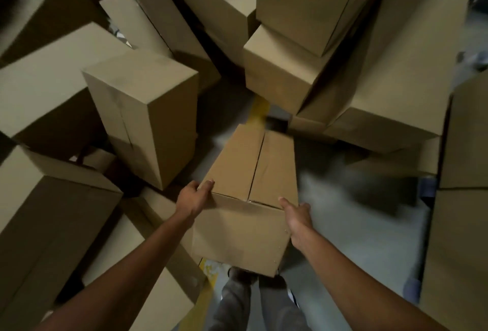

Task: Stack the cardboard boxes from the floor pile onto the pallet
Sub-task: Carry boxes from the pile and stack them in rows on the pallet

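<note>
A long brown cardboard box (250, 172) with a centre seam on its top is held in front of me, above my legs. My left hand (194, 194) grips its near left corner, with the fingers curled over the top edge. My right hand (297, 214) grips its near right corner, thumb on the top edge. A pile of similar boxes (148, 108) surrounds me on the left and ahead. More boxes (383, 79) are heaped at the right. No pallet can be made out.
Grey floor (356, 225) shows to the right of the held box, with a yellow floor line (260, 110) running under it. A tall box stack (459, 238) stands at the far right edge. My shoes (243, 274) are below the box.
</note>
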A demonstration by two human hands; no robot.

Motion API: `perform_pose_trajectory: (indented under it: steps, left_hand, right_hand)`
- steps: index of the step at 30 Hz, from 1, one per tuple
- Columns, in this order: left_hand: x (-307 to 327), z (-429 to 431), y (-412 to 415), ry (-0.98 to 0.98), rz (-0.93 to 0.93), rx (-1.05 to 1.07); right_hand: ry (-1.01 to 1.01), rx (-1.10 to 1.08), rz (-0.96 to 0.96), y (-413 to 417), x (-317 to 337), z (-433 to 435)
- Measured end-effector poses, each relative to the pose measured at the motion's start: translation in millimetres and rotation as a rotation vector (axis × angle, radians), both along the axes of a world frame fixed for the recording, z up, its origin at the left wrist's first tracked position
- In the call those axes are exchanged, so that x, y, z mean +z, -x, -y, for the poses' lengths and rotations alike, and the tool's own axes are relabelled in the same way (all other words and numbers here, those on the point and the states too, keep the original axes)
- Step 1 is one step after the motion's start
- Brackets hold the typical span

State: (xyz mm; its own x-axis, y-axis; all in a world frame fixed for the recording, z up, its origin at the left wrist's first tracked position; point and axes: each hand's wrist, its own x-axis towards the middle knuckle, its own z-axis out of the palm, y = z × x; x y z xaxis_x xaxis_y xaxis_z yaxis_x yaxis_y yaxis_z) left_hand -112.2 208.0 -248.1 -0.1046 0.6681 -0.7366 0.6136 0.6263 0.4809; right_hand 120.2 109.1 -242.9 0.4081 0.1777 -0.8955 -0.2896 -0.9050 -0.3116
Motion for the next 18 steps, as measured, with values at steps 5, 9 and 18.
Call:
perform_pose_trajectory:
  steps: [5, 9, 18]
  left_hand:
    - [59.8, 3.8, -15.4, -0.008, 0.006, 0.096]
    - [122.4, 11.8, -22.5, -0.090, 0.107, 0.156]
    - [273.3, 77.0, 12.8, -0.392, 0.460, 0.081]
  right_hand:
    - [-0.124, 0.067, 0.051, -18.4, 60.7, 3.9]
    - [-0.235, 0.089, 0.139, -25.3, 107.2, 14.5]
    - [-0.565, -0.021, 0.160, -12.9, 242.9, 79.1]
